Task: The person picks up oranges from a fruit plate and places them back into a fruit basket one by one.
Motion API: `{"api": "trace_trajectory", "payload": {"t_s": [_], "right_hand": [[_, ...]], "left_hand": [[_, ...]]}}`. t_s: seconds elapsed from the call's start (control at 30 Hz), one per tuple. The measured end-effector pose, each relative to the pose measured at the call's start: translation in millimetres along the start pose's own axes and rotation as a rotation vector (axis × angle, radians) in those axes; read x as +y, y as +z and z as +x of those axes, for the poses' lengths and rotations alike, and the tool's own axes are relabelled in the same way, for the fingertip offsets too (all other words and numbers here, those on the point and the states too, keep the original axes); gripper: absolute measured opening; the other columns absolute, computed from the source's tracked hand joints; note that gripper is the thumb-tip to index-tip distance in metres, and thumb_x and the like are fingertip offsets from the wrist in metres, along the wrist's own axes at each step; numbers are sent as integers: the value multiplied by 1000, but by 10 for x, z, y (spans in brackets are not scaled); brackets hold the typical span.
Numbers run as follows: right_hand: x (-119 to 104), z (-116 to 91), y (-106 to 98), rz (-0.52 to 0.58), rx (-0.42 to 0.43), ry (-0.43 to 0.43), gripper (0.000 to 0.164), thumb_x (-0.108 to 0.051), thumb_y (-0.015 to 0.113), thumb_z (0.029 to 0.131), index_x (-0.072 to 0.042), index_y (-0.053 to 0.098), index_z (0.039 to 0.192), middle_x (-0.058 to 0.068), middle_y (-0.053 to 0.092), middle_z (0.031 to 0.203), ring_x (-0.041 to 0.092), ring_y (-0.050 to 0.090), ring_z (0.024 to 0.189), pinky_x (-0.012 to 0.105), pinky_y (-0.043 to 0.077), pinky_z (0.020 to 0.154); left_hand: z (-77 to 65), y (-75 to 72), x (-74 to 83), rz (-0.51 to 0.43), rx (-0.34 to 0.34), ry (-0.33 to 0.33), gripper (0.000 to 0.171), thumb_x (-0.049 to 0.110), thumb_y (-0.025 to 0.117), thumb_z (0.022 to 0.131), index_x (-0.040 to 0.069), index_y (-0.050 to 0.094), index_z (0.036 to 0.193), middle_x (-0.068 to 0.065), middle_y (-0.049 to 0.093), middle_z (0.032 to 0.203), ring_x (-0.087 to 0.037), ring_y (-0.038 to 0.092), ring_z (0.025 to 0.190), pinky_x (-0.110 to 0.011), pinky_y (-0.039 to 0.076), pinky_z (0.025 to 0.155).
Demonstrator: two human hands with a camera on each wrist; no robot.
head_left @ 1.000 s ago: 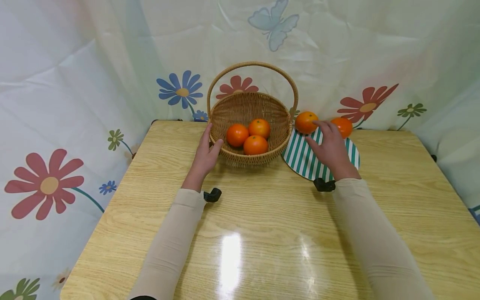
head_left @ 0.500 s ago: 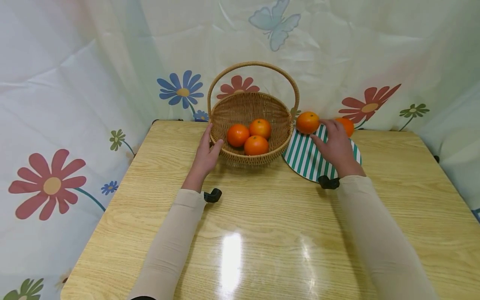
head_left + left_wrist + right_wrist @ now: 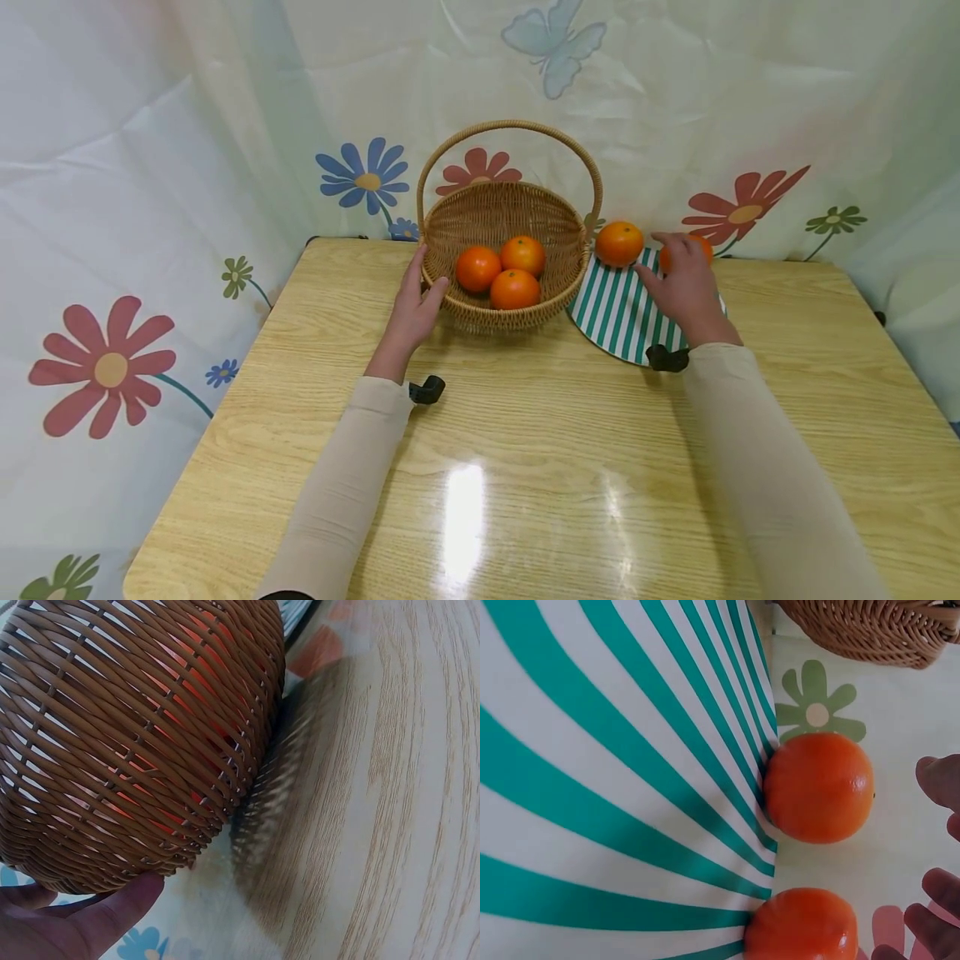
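A wicker basket (image 3: 480,204) with a tall handle stands at the back of the table, three oranges (image 3: 514,289) inside. My left hand (image 3: 412,315) rests against the basket's left side, its fingers and thumb extended; the left wrist view has the thumb (image 3: 120,913) along the woven wall. To the right lies a round plate (image 3: 611,312) with green and white stripes. Two more oranges sit at its far edge, a left orange (image 3: 619,244) and a right orange (image 3: 703,247). My right hand (image 3: 684,287) hovers over the plate, fingers spread, partly covering the right orange and holding nothing.
The wooden table (image 3: 525,450) extends toward me in front of the basket. A flowered curtain (image 3: 255,150) hangs close behind the basket and oranges and along the left side. Dark wrist cameras (image 3: 427,390) stick out inward from both wrists.
My right hand has shifted right, away from the left orange and over toward the right one. The left hand stays against the basket, and the oranges keep their places.
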State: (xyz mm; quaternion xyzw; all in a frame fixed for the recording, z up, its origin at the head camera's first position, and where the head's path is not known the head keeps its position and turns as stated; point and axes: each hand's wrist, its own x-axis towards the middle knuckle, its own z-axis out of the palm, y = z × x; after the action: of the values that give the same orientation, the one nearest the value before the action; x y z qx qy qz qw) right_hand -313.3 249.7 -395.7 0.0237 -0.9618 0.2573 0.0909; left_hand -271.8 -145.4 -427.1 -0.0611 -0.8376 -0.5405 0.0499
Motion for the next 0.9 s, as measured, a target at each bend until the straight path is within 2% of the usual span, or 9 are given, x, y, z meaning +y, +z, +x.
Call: {"api": "trace_trajectory", "payload": {"t_s": [0.2, 0.6, 0.9], "right_hand": [[32, 36, -27, 7, 9, 22, 62, -37, 53, 98, -12, 33, 151, 23, 24, 154, 48, 31, 134, 63, 32, 108], [161, 161, -82, 13, 12, 51, 62, -35, 51, 99, -8, 31, 151, 26, 22, 155, 49, 28, 134, 63, 31, 109], [262, 221, -65, 20, -29, 111, 68, -41, 49, 99, -10, 25, 154, 27, 16, 156, 50, 26, 134, 64, 32, 108]], "left_hand": [[-4, 0, -8, 17, 1, 3, 67, 45, 42, 101, 35, 6, 157, 1, 7, 164, -31, 20, 148, -53, 27, 116], [10, 2, 14, 4, 17, 26, 67, 45, 42, 101, 32, 7, 157, 1, 9, 164, -27, 19, 149, -48, 25, 118], [2, 7, -1, 16, 15, 14, 66, 43, 41, 102, 32, 6, 157, 2, 8, 164, -26, 16, 150, -50, 23, 118]]}}
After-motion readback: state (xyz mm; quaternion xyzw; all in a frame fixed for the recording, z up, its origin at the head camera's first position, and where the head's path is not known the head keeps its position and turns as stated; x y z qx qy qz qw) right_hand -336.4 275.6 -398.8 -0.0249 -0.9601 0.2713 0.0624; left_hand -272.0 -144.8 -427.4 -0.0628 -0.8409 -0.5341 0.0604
